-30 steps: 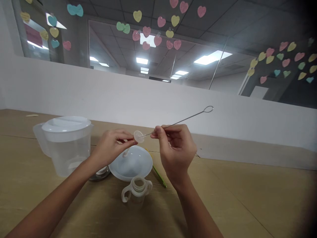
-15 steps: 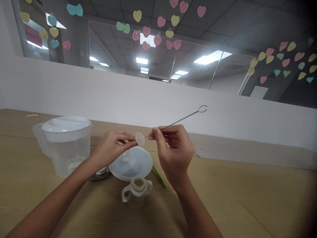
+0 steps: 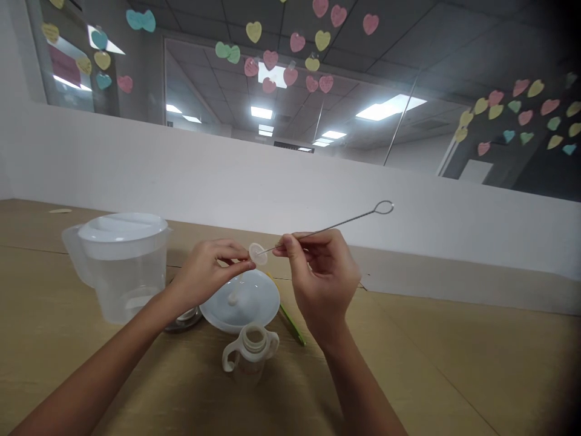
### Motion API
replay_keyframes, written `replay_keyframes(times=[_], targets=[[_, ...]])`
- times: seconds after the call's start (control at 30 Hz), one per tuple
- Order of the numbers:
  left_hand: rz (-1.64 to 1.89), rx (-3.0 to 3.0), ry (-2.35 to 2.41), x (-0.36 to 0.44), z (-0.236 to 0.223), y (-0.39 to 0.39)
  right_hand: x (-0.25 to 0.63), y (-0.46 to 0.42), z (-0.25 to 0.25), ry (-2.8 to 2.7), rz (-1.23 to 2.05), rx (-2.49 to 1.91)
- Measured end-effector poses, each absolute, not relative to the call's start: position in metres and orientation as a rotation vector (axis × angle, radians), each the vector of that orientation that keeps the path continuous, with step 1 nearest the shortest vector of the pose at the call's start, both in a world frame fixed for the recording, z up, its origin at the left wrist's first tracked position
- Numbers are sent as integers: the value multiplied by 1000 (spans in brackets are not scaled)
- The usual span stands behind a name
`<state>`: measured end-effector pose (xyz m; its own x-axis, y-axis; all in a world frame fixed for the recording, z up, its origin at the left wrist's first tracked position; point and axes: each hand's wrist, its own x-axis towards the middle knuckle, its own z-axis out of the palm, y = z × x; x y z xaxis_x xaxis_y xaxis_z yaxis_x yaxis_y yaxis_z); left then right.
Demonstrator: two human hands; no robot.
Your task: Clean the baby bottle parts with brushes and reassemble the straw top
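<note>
The translucent disc (image 3: 258, 254) is jutting past the left hand (image 3: 206, 269), which is pinching its edge; the right hand (image 3: 324, 278) is closely pinching the looped wire (image 3: 347, 221).

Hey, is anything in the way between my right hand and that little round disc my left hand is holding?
Nothing visible blocks it. Only the looped wire held in your right hand spans the gap, reaching the disc. Your left hand is at the disc's opposite side.

Both slender forearms (image 3: 104, 375) are bare, narrowing toward equally bare wrists (image 3: 333, 339).
</note>
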<state>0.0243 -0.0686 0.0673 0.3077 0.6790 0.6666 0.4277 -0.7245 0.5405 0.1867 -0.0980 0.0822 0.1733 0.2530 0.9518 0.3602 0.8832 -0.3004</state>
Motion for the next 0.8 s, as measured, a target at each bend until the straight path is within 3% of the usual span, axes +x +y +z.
replay_keyframes(times=[0.2,0.47,0.8], targets=[[1359,2314,992,24,64,-67,187,-102,86,-1433,136,-512],[1377,2353,976,25,66,-66,186,-97,81,-1400,-194,-527],[1396,2316,1017,24,69,-68,189,-99,84,-1429,-265,-588]])
